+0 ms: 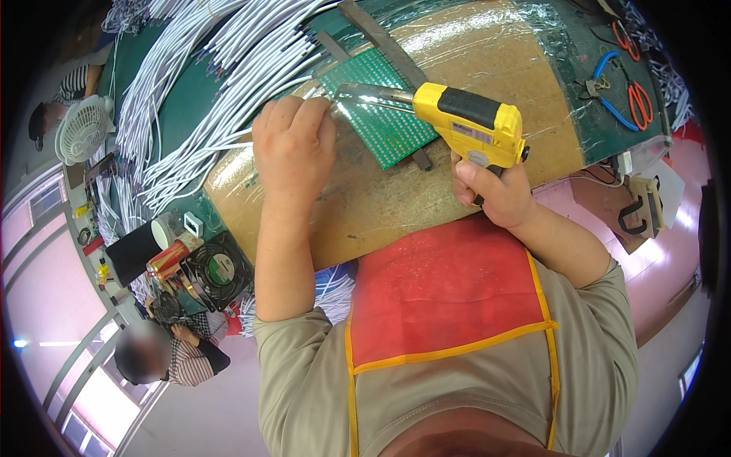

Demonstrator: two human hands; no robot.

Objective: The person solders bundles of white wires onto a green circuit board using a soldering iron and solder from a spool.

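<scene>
Over to the left, pale windows sit in a pink wall with grey framing; beyond the green-topped table, glossy pink floor catches bright patches of light.

Gun-shaped tool: yellow and black, points a metal barrel leftward; green board beneath: lies aslant over tan work surface, bears pale dot rows; white cable: shows an end near the barrel's tip.

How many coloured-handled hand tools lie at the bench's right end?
3, all right of the yellow soldering gun: blue-handled cutters, an orange-handled tool close beside them, and a red-handled tool farther from the person. Others could be hidden near the dark rim.
</scene>
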